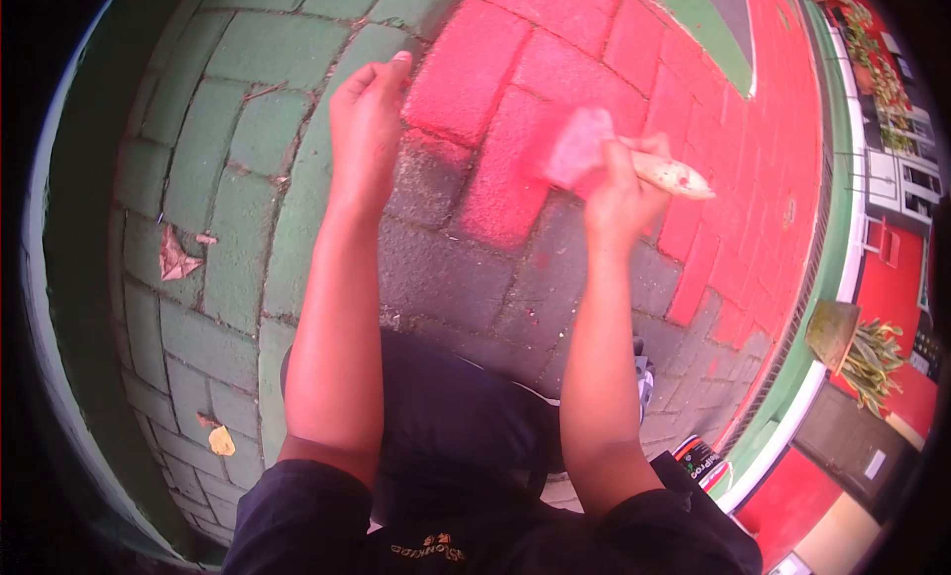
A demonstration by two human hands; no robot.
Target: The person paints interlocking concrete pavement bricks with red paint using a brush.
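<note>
My right hand [626, 194] is closed around a paintbrush [674, 175]. The brush's pale, paint-spotted handle points right, and its wide pink-smeared head, blurred, points left over freshly red paving bricks [505, 179]. To the left, my left hand [367, 129] is held above the border between green bricks and red ones. Its fingers are curled in, one digit points away from me, and nothing shows in it. Bare dark grey bricks [446, 263] lie between my forearms, bordering the wet-looking red paint.
Green-painted bricks [233, 159] run along the left, with a dry brown leaf [178, 256] and a yellow leaf [221, 440] on them. A paint can [701, 461] stands near my right elbow. A potted plant [837, 332] sits beyond the green-and-white kerb at right.
</note>
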